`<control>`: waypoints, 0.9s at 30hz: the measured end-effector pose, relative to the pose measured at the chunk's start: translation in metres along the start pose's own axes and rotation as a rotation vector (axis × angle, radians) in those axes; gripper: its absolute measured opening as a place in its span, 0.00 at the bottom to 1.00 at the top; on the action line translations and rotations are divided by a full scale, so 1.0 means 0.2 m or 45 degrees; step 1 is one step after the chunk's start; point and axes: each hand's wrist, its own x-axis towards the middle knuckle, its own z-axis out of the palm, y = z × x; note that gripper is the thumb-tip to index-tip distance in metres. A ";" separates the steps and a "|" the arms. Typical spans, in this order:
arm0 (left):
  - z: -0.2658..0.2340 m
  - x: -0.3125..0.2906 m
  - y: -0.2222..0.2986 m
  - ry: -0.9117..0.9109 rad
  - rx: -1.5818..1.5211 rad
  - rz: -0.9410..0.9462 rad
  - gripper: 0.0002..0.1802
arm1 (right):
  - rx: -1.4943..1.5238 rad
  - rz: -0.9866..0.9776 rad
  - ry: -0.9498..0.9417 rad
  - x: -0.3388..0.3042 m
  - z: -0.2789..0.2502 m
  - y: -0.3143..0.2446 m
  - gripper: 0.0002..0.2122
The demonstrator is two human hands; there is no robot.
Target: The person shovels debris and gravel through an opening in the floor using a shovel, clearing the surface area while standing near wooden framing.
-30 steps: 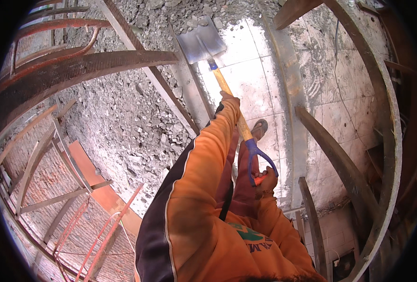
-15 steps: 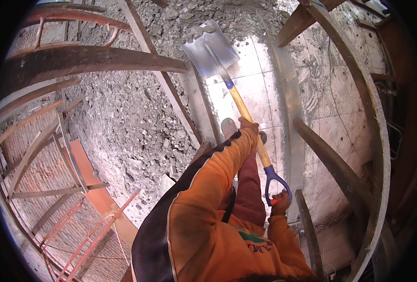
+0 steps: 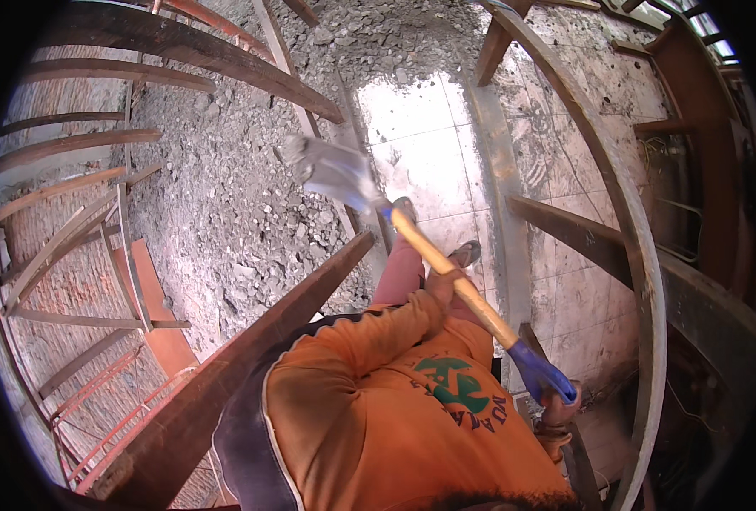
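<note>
A shovel (image 3: pixel 433 253) with a wooden shaft slants across my body, its metal blade (image 3: pixel 337 173) up and to the left. The blade is smeared by motion and hangs near a long beam beside the grey rubble. A grey lump (image 3: pixel 296 150) shows at its tip, too blurred to tell whether it is loose debris. My left hand (image 3: pixel 444 286) is wrapped round the middle of the shaft. At the lower right, my right hand (image 3: pixel 561 409) is closed on the blue D-shaped grip (image 3: pixel 548 375).
Broken grey rubble (image 3: pixel 225 230) covers the ground at left. Pale floor tiles (image 3: pixel 425 175) lie ahead of my feet. Dark timber beams (image 3: pixel 182 51) cross at upper left, another beam (image 3: pixel 250 341) runs close by my left side, and a curved-looking timber (image 3: pixel 621 196) spans the right.
The shovel blade has swung left and nearer, away from the tiles by the rubble's far edge. Both hands have drawn back toward my body, the right one further out to the right.
</note>
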 end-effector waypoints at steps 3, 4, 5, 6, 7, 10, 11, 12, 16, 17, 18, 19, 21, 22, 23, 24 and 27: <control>-0.08 -0.21 0.16 0.090 -0.283 -0.194 0.06 | -0.336 -0.304 0.042 0.04 -0.06 0.30 0.09; -0.15 -0.24 0.13 0.115 -0.194 -0.198 0.06 | -0.294 -0.262 0.032 0.04 -0.07 0.31 0.09; -0.23 -0.26 0.08 0.131 -0.088 -0.216 0.06 | -0.251 -0.210 0.044 -0.01 -0.07 0.32 0.08; -0.25 -0.26 0.05 0.150 0.012 -0.227 0.06 | -0.207 -0.163 0.047 -0.03 -0.07 0.33 0.08; -0.22 -0.28 0.03 0.175 -0.026 -0.242 0.06 | -0.280 -0.155 0.038 -0.07 -0.13 0.36 0.07; -0.10 -0.26 -0.10 0.187 -0.043 -0.284 0.07 | 0.123 0.253 0.140 -0.19 -0.24 0.39 0.06; -0.10 -0.19 -0.15 0.149 0.020 -0.292 0.08 | 0.206 0.322 0.149 -0.20 -0.28 0.46 0.04; -0.08 -0.13 -0.20 0.114 0.080 -0.307 0.08 | 0.189 0.388 0.212 -0.21 -0.29 0.49 0.04; -0.03 0.39 -0.46 0.216 0.517 -0.438 0.08 | 0.220 0.733 0.522 -0.22 -0.02 0.43 0.04; -0.02 0.54 -0.50 0.185 0.600 -0.509 0.07 | 0.337 0.828 0.584 -0.21 0.01 0.51 0.05; -0.02 0.67 -0.56 0.152 0.684 -0.580 0.06 | 0.456 0.921 0.647 -0.18 0.05 0.60 0.05; -0.17 0.85 -0.68 -0.084 0.900 -0.308 0.07 | 0.410 0.938 0.650 -0.13 0.12 0.55 0.07; -0.38 1.10 -0.84 -0.390 1.286 0.052 0.07 | 0.305 0.980 0.671 0.03 0.30 0.43 0.10; -0.40 1.15 -0.87 -0.459 1.460 0.151 0.06 | 0.299 0.992 0.672 0.09 0.32 0.43 0.10; -0.23 1.16 -0.92 -0.512 1.620 0.008 0.06 | 0.312 1.003 0.813 0.10 0.37 0.44 0.09; -0.13 1.16 -0.89 -0.370 1.517 -0.238 0.06 | 0.323 1.006 0.865 0.15 0.42 0.45 0.09; 0.12 1.15 -0.63 0.183 0.990 -0.747 0.04 | 0.504 1.007 0.994 0.28 0.47 0.49 0.05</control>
